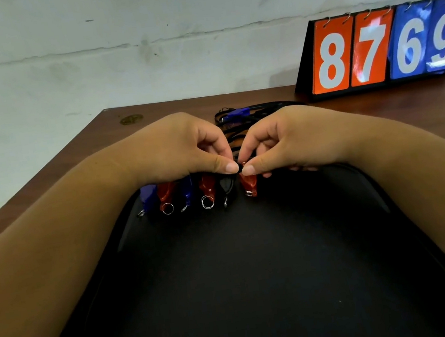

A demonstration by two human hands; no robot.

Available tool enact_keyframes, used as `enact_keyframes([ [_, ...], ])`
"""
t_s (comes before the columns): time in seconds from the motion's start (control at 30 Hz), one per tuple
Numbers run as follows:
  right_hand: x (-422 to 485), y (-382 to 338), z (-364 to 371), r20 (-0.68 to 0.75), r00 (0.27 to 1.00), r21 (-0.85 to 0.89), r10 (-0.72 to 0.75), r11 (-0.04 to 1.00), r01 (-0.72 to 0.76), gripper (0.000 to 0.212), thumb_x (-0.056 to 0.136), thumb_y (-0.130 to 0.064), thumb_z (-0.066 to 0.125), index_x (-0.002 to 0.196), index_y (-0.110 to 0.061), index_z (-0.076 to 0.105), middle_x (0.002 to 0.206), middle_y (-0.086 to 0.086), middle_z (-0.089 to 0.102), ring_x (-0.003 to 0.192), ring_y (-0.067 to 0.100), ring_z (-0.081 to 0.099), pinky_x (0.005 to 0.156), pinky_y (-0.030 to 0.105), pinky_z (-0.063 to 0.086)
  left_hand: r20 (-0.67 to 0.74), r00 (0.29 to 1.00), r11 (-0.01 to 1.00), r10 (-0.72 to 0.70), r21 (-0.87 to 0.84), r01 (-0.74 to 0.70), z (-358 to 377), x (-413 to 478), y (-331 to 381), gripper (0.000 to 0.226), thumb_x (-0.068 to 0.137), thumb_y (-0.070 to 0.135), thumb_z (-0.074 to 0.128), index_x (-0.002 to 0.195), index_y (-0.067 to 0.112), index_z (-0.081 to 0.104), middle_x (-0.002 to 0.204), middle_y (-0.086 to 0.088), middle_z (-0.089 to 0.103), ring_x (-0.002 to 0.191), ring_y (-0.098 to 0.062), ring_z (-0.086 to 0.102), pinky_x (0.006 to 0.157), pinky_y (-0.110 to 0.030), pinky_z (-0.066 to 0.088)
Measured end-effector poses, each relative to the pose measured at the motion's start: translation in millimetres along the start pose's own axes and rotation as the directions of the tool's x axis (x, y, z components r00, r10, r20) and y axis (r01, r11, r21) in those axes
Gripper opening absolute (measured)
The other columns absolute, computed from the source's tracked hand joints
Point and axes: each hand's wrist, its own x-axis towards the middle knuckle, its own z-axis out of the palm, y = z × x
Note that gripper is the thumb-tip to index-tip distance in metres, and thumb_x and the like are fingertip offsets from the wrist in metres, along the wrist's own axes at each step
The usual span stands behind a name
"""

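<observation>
A row of small plastic whistles with metal split rings lies along the far edge of a black tray (252, 264): a blue whistle (148, 197), a red whistle (165, 195), another blue whistle (188, 194), a second red whistle (207, 189) and a black whistle (226, 186). At the right end is one more red whistle (248, 184). My left hand (184, 148) and my right hand (283, 139) meet above it, thumbs and forefingers pinching its top end, where a black cord joins. What exactly is between the fingertips is partly hidden.
A tangle of black cords with a blue whistle (236, 115) lies behind my hands on the brown wooden table (78, 171). A flip scoreboard (381, 48) reading 8 7 6 9 stands at the back right against the white wall. The table's left edge runs diagonally.
</observation>
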Motion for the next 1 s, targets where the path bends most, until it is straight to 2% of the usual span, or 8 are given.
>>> enact_keyframes([
  [0.17,-0.1,1.7,-0.4,0.008,1.0,0.021,0.005,1.0,-0.005,0.02,0.093,-0.044,0.082,0.11,-0.036,0.077,0.085,0.003,0.079,0.059,0.013,0.059,0.051,0.028,0.05,0.008,1.0,1.0,0.015,0.013,-0.015,1.1,-0.3,-1.1,0.019,0.084,0.053,0.084,0.095,0.038,0.081,0.091,0.012,0.078,0.084,-0.004,0.072,0.076,-0.023,0.05],
  [0.37,0.1,1.9,-0.6,-0.02,1.0,0.018,0.018,1.0,-0.018,0.012,0.101,-0.034,0.075,0.112,-0.034,0.077,0.085,0.001,0.08,0.057,0.013,0.058,0.044,0.023,0.047,-0.007,1.0,1.0,0.028,-0.005,-0.028,2.7,-0.6,-1.2,0.018,0.082,0.052,0.085,0.092,0.038,0.082,0.09,0.013,0.078,0.082,-0.004,0.07,0.076,-0.025,0.05],
  [0.63,0.6,1.9,0.3,-0.018,1.0,-0.008,0.02,1.0,-0.02,0.009,0.1,-0.037,0.075,0.107,-0.032,0.079,0.083,-0.001,0.08,0.055,0.012,0.057,0.043,0.023,0.045,-0.029,1.0,1.0,-0.011,0.007,0.011,6.0,2.0,-6.1,0.019,0.081,0.056,0.085,0.092,0.041,0.083,0.088,0.013,0.077,0.08,-0.004,0.069,0.076,-0.029,0.052],
  [0.8,0.1,2.8,0.4,-0.018,1.0,0.008,0.015,1.0,-0.015,0.01,0.1,-0.037,0.076,0.108,-0.032,0.079,0.083,0.0,0.08,0.055,0.012,0.057,0.043,0.023,0.044,-0.047,0.999,1.0,-0.027,-0.011,0.026,1.7,-0.5,-6.8,0.017,0.087,0.057,0.079,0.092,0.042,0.084,0.089,0.021,0.078,0.086,0.004,0.07,0.078,-0.022,0.047],
  [1.0,0.0,3.6,1.4,-0.018,1.0,0.026,0.006,1.0,-0.005,0.01,0.1,-0.036,0.076,0.108,-0.031,0.079,0.084,0.001,0.08,0.055,0.013,0.057,0.043,0.023,0.044,0.036,0.999,0.998,-0.041,-0.043,0.042,-4.9,-6.4,-5.6,0.012,0.087,0.044,0.085,0.099,0.041,0.084,0.092,0.018,0.079,0.083,0.004,0.07,0.08,-0.022,0.047],
])
